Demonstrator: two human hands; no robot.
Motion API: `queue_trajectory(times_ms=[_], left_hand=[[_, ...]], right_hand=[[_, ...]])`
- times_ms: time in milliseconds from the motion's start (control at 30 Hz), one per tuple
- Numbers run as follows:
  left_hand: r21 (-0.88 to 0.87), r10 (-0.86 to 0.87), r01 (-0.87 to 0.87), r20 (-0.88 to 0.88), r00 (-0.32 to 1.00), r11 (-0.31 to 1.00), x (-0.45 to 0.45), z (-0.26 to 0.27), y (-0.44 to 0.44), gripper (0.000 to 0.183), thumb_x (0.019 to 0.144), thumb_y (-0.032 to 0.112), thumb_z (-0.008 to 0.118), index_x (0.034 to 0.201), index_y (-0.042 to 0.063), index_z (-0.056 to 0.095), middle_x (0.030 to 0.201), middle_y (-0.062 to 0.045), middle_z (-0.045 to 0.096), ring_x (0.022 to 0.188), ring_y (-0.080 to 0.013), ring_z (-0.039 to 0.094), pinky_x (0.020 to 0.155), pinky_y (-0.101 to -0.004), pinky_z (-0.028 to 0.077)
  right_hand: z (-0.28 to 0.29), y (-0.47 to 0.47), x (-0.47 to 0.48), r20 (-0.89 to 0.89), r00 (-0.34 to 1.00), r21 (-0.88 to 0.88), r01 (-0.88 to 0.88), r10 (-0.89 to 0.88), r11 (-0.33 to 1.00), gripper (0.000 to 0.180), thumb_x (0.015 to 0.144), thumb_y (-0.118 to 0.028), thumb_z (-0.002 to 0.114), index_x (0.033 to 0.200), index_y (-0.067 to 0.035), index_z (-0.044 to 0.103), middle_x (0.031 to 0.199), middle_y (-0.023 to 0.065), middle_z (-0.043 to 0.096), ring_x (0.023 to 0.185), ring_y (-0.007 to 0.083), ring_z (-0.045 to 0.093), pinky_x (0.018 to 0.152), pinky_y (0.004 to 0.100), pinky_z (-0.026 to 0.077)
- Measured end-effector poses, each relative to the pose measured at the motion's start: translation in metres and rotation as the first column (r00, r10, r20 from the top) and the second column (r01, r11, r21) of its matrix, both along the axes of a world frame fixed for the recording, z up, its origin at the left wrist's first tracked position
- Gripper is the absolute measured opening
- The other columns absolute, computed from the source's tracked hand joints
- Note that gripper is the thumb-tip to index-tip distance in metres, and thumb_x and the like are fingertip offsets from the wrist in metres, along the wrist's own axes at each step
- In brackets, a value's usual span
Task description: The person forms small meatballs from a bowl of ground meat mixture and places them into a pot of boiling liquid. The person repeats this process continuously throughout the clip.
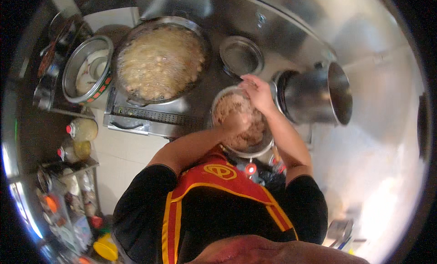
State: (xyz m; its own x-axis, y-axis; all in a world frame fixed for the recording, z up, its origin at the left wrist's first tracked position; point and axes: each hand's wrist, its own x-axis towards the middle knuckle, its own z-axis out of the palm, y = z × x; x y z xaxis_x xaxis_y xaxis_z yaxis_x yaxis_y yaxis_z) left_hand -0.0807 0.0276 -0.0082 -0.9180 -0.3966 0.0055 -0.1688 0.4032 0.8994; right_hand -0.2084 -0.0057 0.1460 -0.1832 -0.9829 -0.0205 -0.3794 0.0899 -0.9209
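A round metal bowl (261, 152) in front of my body holds a brownish, minced-meat-like mixture (242, 139). My left hand (239, 122) is down in the bowl at the mixture, blurred, and its fingers cannot be made out. Over the bowl's far right rim lies my right hand (257, 93), its fingers bent around the edge. To the left, a big wok (131, 100) is full of bubbling, frothy oil or liquid (160, 62) with small pale pieces in it.
Beyond the bowl is a round metal pan (240, 55). A tall steel pot (307, 96) stands close to my right forearm. Left of the wok sits a metal basin (70, 71) with a smaller bowl inside. Plastic jugs (82, 130) and a cluttered shelf (73, 192) line the left side.
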Motion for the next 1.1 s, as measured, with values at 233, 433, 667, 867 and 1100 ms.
queue_trajectory(times_ms=[233,433,667,867,1100], left_hand=[[-0.279,0.136,-0.197,-0.224,0.965,0.94,0.001,-0.009,0.001,0.039,0.087,0.029,0.069,0.118,0.005,0.07,0.104,-0.018,0.076,0.096,-0.0342,0.073,0.083,-0.0441,0.056],[-0.132,0.288,-0.3,-0.104,0.952,0.945,-0.005,0.022,0.008,0.035,0.086,0.028,0.071,0.11,0.002,0.073,0.102,-0.019,0.076,0.098,-0.029,0.073,0.083,-0.0416,0.055],[-0.162,0.361,-0.344,0.088,0.928,0.925,-0.007,0.053,0.037,0.039,0.084,0.028,0.075,0.114,0.003,0.071,0.1,-0.022,0.075,0.096,-0.0357,0.074,0.079,-0.0422,0.058],[-0.104,0.199,-0.225,-0.213,0.957,0.969,-0.01,0.032,0.033,0.038,0.083,0.026,0.076,0.117,0.01,0.071,0.101,-0.015,0.076,0.097,-0.0337,0.074,0.08,-0.0413,0.058],[-0.043,0.254,-0.286,-0.345,0.903,0.957,-0.001,0.027,0.024,0.042,0.086,0.015,0.073,0.128,0.009,0.068,0.114,-0.009,0.074,0.094,-0.0236,0.074,0.079,-0.0411,0.059]], right_hand=[[-0.059,0.147,-0.066,-0.033,0.939,0.082,0.344,-0.342,0.935,0.026,0.099,-0.012,0.063,0.119,0.002,0.069,0.091,0.0078,0.074,0.073,0.0126,0.067,0.063,0.0283,0.053],[-0.076,0.184,-0.05,-0.124,0.954,0.108,0.286,-0.273,0.952,0.031,0.094,-0.024,0.068,0.112,-0.001,0.075,0.105,0.0195,0.076,0.095,0.0316,0.074,0.089,0.0422,0.056],[-0.058,0.188,-0.039,-0.165,0.898,0.041,0.419,-0.407,0.907,0.028,0.092,-0.03,0.071,0.108,-0.009,0.078,0.1,0.0149,0.077,0.087,0.0262,0.074,0.082,0.0399,0.058],[-0.05,0.16,-0.01,-0.304,0.946,-0.17,0.061,-0.112,0.984,0.033,0.09,-0.04,0.072,0.109,-0.013,0.078,0.101,0.0155,0.077,0.092,0.0373,0.073,0.081,0.0465,0.059],[-0.05,0.148,-0.014,-0.369,0.918,-0.022,0.147,-0.145,0.989,0.027,0.089,-0.026,0.072,0.111,-0.01,0.076,0.101,0.0142,0.075,0.094,0.0325,0.073,0.083,0.0376,0.057]])
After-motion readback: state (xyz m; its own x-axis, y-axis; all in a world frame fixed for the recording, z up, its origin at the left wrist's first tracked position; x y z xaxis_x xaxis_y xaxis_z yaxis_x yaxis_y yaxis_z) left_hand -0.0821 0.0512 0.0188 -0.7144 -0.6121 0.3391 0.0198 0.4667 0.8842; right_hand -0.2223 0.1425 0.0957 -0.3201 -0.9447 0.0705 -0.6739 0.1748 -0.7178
